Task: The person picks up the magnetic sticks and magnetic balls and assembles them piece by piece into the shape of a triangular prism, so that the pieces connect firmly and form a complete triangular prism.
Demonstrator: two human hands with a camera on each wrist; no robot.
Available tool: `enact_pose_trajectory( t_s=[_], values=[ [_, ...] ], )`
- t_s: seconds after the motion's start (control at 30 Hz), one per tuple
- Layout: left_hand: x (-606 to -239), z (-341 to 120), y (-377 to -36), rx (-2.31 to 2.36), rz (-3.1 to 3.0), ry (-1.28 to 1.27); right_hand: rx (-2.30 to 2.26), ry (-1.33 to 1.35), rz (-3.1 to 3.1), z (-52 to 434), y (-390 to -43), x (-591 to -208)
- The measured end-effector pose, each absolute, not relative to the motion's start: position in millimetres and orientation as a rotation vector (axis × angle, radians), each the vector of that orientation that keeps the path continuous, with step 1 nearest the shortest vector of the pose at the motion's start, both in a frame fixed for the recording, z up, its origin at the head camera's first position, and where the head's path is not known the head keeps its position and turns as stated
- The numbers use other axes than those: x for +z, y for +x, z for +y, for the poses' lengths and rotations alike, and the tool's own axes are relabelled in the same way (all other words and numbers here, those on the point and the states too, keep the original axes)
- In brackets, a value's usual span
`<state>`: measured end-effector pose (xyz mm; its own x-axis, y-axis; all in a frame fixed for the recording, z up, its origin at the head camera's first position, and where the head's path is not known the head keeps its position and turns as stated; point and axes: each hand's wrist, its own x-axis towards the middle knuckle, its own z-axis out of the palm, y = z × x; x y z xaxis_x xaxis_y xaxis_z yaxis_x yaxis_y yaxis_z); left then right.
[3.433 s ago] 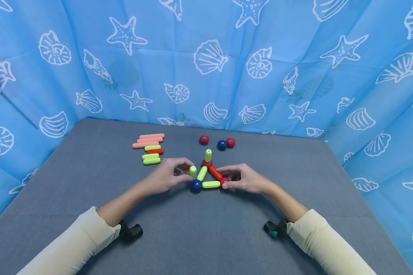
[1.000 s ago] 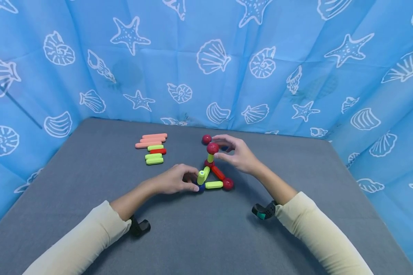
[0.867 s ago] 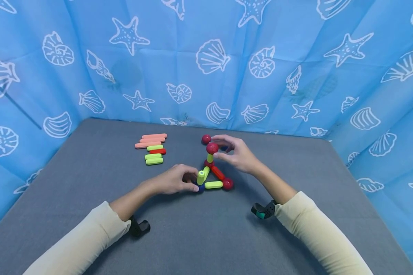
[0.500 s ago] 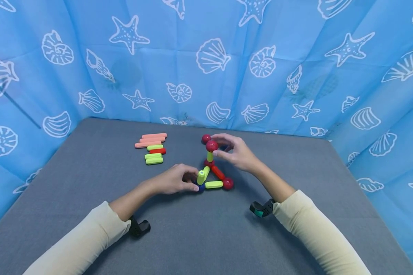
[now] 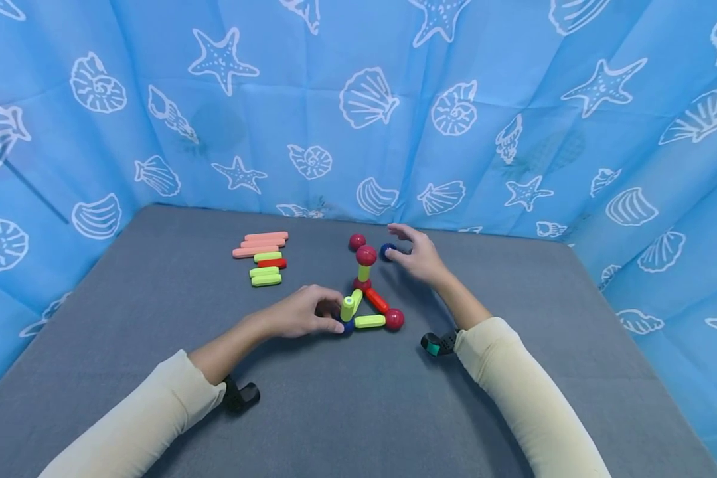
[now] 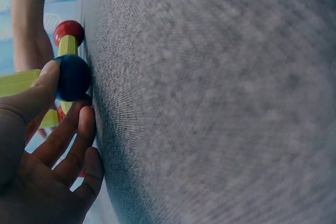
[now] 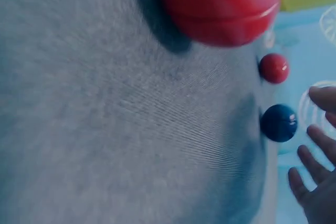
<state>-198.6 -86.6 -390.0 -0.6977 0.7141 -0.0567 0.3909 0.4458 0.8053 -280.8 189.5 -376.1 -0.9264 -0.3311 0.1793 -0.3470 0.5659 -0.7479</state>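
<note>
- The left hand (image 5: pixel 301 312) lies on the grey counter (image 5: pixel 358 411) near its middle, its fingers (image 6: pixel 79 124) curled round the dark blue ball (image 6: pixel 72 77) at the near-left corner of the triangle; in the left wrist view the thumb presses on top of that ball.
- A lime-green rod (image 5: pixel 348 309) stands up from that blue ball, just beside the left fingertips.
- The triangle lies flat on the counter: a green rod (image 5: pixel 369 321) along its near side, a red rod (image 5: pixel 376 300) along its right side, and a red ball (image 5: pixel 394 319) at the near-right corner.
- From the far corner a green post (image 5: pixel 364 272) rises upright, with a red ball on top (image 5: pixel 366 255).
- The right hand (image 5: pixel 417 255) hovers toward the far edge with fingers (image 7: pixel 314 163) spread and relaxed, holding nothing; a loose blue ball (image 5: pixel 386 251) lies just beside its fingertips.
- A loose red ball (image 5: pixel 356 241) sits on the counter just left of that blue one.
- A row of spare rods (image 5: pixel 261 257), pink, green and red, lies toward the far-left corner, well apart from both hands.
</note>
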Motion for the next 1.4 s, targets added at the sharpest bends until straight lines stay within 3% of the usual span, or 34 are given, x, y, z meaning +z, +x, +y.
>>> enact_pose_trajectory(
  t_s=[0.33, 0.63, 0.87, 1.07, 1.4],
  values=[
    [-391, -86, -198, 1.143, 2.296, 0.932, 1.339, 0.487, -2.830, 193, -285, -387],
    [-387, -86, -199, 1.134, 2.306, 0.937, 1.569, 0.536, -2.569, 200, -258, -351],
    [-386, -88, -198, 1.136, 2.305, 0.920, 1.650, 0.853, -2.413, 189, -221, -322],
    [-388, -90, -198, 1.151, 2.302, 0.926, 1.638, 1.182, -2.426, 167, -197, -327],
    [-391, -87, -198, 1.162, 2.313, 0.923, 1.654, 1.282, -2.539, 155, -190, -347]
  ],
)
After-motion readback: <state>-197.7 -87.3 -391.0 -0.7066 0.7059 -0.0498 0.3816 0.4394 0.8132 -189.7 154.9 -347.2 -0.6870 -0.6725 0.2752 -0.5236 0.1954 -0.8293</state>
